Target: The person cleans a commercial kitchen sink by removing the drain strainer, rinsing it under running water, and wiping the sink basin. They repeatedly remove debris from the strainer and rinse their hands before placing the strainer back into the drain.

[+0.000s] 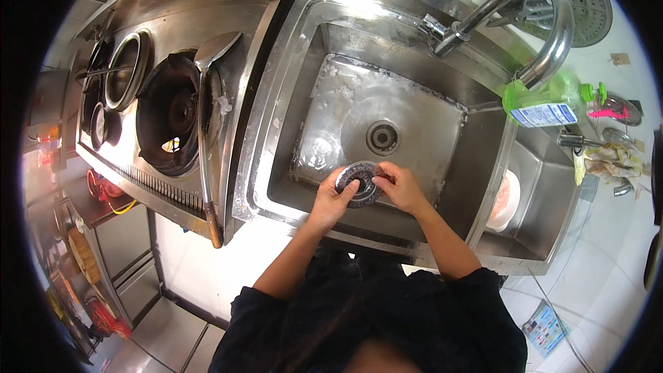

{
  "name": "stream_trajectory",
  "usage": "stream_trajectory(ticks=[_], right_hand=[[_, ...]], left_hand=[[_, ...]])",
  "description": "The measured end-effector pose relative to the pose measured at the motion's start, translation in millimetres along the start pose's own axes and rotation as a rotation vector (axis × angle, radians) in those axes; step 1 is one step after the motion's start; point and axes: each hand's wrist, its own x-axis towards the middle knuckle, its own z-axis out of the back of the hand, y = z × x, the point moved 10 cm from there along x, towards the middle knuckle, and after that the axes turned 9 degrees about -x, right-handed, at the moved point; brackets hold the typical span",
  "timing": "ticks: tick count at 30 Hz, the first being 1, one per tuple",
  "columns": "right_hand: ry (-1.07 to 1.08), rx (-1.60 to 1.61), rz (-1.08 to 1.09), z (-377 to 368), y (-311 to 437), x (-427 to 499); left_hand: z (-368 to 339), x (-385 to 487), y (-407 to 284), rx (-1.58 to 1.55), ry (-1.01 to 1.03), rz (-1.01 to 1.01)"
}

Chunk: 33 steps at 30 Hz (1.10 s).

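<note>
Above the near side of a stainless-steel sink (pixel 430 140), a round, dark, grimy sink strainer (pixel 369 199) is held between both hands. My left hand (pixel 331 202) grips its left edge, with the thumb lying across its face. At the opposite rim, my right hand (pixel 404 187) pinches the strainer between thumb and fingers. Beyond it, the round drain (pixel 383 138) sits in the basin floor. Wet patches and pale residue (pixel 342 83) mark that floor, and ripples show at its left.
A chrome faucet (pixel 557 20) arches over the sink's far right corner, beside a green detergent bottle (pixel 546 101). The smaller right basin holds a white bowl (pixel 507 202) with pinkish contents. At left, a long-handled wok spatula (pixel 205 129) lies across a burner (pixel 168 114).
</note>
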Motion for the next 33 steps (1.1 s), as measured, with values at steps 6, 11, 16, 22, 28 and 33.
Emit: stream_trajectory(ticks=[6,11,16,22,28,33], right_hand=[[-0.065,-0.102,0.214,0.2,25.2,1.1],[-0.278,-0.279,0.332,28.5,35.9,21.3],[-0.516,-0.086,-0.004,105.4,-35.7,48.4],[-0.629,-0.866,0.181,125.8,-56.2,36.7],[-0.355,-0.879,-0.140,101.5,-125.4,31.6],[-0.346,-0.743,-0.267,106.5,-153.0,16.8]], left_hand=[[2.0,-4.3,7.4,0.113,0.038,0.106],[14.3,-13.0,-8.4,0.254,0.007,0.094],[63.8,-30.6,-61.1,0.205,-0.156,-0.107],[114.9,-62.7,-109.1,0.449,-0.447,-0.350],[125.4,-74.0,-118.8,0.600,-0.544,-0.485],[128.5,-75.3,-117.2,0.733,-0.550,-0.509]])
